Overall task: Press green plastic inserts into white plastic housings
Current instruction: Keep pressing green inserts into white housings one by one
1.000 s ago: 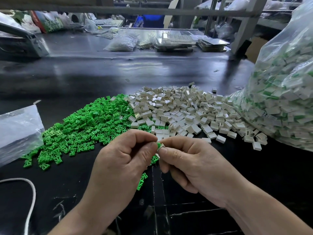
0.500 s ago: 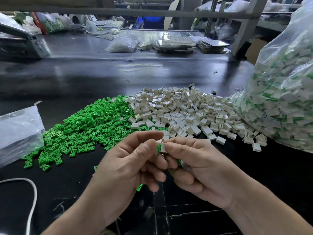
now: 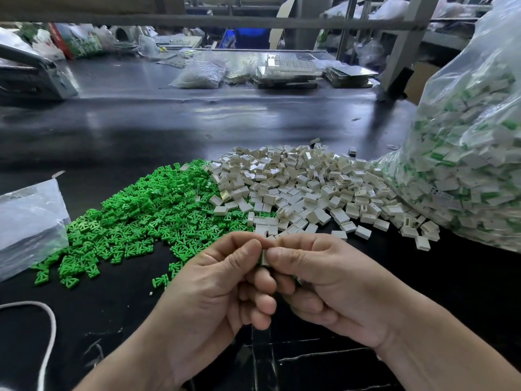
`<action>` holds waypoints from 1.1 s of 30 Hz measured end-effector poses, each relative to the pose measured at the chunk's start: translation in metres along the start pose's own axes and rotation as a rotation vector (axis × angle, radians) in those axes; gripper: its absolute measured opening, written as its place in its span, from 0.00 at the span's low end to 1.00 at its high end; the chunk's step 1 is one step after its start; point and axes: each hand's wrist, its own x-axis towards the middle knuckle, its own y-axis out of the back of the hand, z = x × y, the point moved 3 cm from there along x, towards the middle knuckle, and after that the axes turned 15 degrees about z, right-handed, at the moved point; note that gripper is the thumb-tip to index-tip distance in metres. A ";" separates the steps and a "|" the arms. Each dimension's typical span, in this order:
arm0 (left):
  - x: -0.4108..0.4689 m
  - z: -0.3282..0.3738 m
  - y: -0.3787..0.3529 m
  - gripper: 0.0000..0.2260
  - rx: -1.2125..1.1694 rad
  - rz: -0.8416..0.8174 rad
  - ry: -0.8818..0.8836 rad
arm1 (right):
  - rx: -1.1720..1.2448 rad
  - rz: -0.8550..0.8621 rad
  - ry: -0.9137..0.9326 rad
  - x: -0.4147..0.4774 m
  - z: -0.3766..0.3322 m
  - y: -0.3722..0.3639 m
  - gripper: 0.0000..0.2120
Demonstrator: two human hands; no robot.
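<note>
Dark glossy bench [image 3: 169, 131]. Nearest, left hand [image 3: 208, 294] and right hand [image 3: 335, 289] meet, both fingers closed on one small white plastic housing [image 3: 264, 256]. Green plastic inserts [image 3: 141, 218] heaped at 10 o'clock; loose white housings [image 3: 304, 187] at 12; clear plastic bag of assembled pieces [image 3: 473, 153] at 2.

A white cord [image 3: 48, 328] was laid looped at the near left edge of the dark worktop [image 3: 169, 131]. A clear plastic bag [image 3: 28, 224] was set beside it. Flat trays [image 3: 290, 71] were stacked at the far side.
</note>
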 end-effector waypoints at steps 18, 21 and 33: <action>-0.001 0.002 -0.001 0.06 0.005 0.015 -0.132 | 0.098 -0.031 0.023 -0.001 0.001 -0.004 0.08; -0.001 0.001 -0.003 0.09 0.011 0.045 -0.152 | 0.056 0.004 0.026 0.000 0.002 -0.004 0.13; 0.005 0.018 0.013 0.06 0.048 0.112 -0.287 | 0.454 -0.025 0.057 0.003 -0.010 0.002 0.06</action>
